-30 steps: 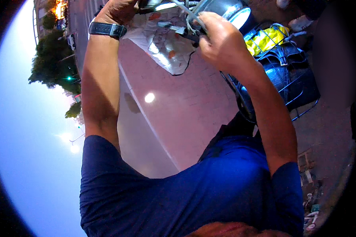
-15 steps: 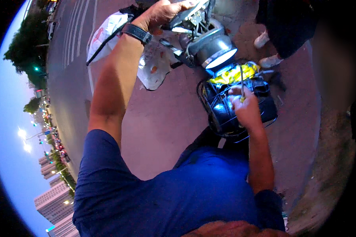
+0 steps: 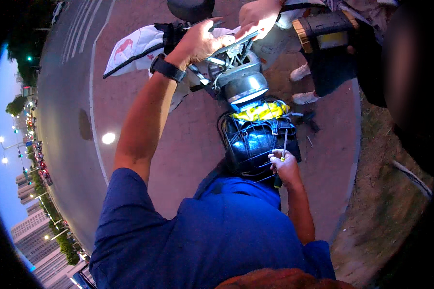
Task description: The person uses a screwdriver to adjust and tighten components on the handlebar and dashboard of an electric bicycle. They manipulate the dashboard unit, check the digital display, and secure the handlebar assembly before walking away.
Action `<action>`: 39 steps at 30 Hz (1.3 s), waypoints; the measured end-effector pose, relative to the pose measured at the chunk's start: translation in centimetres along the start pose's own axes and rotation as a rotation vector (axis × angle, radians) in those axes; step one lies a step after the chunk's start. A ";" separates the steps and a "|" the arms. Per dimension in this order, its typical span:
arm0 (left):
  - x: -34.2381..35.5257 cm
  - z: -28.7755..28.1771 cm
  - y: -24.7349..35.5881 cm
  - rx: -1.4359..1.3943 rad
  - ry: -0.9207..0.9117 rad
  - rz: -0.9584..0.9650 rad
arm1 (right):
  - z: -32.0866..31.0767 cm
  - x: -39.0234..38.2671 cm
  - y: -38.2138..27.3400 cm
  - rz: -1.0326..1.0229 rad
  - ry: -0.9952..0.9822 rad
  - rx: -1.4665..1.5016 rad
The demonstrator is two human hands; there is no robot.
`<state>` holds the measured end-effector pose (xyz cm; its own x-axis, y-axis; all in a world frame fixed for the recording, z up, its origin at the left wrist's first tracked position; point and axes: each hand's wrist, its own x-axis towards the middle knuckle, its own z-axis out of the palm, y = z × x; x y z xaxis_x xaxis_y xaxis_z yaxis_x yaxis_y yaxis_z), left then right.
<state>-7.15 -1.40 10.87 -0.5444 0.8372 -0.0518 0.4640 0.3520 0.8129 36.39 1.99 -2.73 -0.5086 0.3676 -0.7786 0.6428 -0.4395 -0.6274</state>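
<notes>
My left hand [image 3: 200, 45], a dark watch on its wrist, is closed on the edge of a raised cover panel [image 3: 246, 37] at the scooter's handlebar. Wires and metal parts [image 3: 234, 54] lie exposed under that panel. Below them the round headlight [image 3: 246, 89] is lit. My right hand [image 3: 285, 166] is closed round a screwdriver [image 3: 285, 143], its metal shaft pointing up and away from me. The screwdriver is beside the black wire front basket [image 3: 225, 137], which holds a yellow cloth [image 3: 263, 111] and something dark and shiny.
Another person's hand [image 3: 258, 17] is at the panel's far side. That person's white shoes [image 3: 304, 98] stand at right. A white quilted wind guard [image 3: 132, 50] hangs left of the handlebar. A small rod-like piece [image 3: 309, 141] lies on the paving; the road [image 3: 70, 130] runs along the left.
My view has shifted, so the scooter and basket sit lower and further left. Another person's hand now shows at the panel. My right hand has moved back from over the basket with the screwdriver.
</notes>
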 end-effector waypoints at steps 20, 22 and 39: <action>-3.5 -0.8 -2.2 0.187 0.261 0.422 | 2.7 -1.4 -0.1 0.230 0.119 0.176; -4.8 -1.5 -2.7 0.143 0.214 0.419 | 4.8 -2.0 -0.3 0.273 0.155 0.235; -8.3 -4.9 -9.4 -0.025 -0.009 0.583 | 15.7 -3.6 -0.2 0.238 0.357 0.372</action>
<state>-10.47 -13.69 6.47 -0.1978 0.8931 0.4039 0.6689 -0.1782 0.7216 29.14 -12.09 0.01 -0.1073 0.4489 -0.8871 0.4382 -0.7796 -0.4475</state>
